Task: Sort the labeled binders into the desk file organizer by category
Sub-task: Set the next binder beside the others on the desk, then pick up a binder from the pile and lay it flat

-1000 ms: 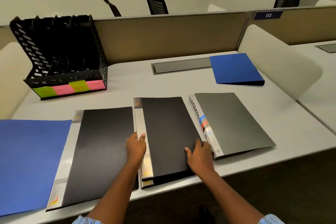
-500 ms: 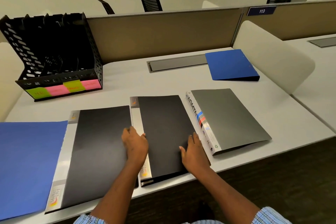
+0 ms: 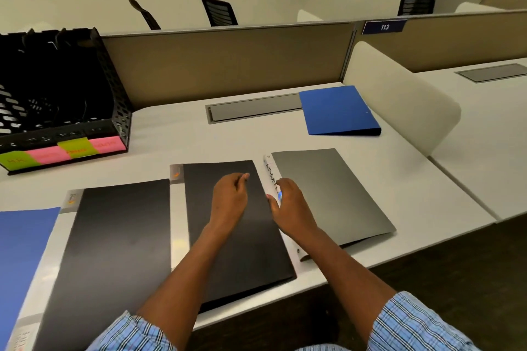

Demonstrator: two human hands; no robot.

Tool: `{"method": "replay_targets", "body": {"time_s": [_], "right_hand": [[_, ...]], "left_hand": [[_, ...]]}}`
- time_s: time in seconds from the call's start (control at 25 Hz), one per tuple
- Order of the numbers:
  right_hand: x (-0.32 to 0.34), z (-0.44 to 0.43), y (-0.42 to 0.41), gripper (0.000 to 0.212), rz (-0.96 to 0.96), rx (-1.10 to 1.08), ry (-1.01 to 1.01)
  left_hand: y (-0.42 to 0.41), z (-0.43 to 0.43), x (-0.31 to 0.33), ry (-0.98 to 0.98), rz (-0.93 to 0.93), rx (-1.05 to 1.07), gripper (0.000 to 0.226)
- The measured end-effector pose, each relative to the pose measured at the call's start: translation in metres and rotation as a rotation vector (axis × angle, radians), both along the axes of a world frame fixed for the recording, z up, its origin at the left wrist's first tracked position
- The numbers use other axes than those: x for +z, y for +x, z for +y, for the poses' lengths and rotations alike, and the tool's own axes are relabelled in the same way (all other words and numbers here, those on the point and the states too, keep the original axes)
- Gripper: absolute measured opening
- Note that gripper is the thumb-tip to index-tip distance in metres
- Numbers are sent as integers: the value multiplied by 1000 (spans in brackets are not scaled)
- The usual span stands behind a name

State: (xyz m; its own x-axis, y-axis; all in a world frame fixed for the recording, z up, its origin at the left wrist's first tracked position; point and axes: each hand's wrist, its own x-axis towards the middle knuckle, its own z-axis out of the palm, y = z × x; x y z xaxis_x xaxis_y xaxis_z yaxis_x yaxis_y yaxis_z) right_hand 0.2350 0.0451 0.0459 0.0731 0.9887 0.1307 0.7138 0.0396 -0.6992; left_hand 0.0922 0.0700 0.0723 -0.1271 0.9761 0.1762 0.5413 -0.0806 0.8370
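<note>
Well, right hand [image 3: 291, 205] touches the flat grey binder [image 3: 336, 194] at its narrow white spine [image 3: 270, 175].

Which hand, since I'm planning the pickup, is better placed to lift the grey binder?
Right. The right hand sits on the labeled spine of the grey binder; the left hand is over the middle black binder, farther away.

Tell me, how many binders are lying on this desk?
5: left blue binder at the left edge, left black binder beside it, middle black binder at centre, grey binder right of it, far blue binder at the back. Others may hide beneath.
</note>
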Motion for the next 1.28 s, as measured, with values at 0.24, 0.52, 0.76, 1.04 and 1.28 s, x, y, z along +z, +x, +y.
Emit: {"method": "replay_targets", "body": {"time_s": [0.24,0.52,0.76,1.04,1.28], "right_hand": [[1,72,101,53,57,-47,-1],[-10,159,238,52,143,-119,-70],[-20,222,305,55,251,-278,-103],[-28,279,360,81,373,-607,-323],[-47,315,380,77,374,-596,-493]], "left_hand": [[94,57,1,-100,-11,26,36],[219,126,5,-154,72,78,34],[278,174,10,-181,212,24,32],[317,216,-2,-247,243,-30,32],[333,245,-13,-325,209,-28,40]]}}
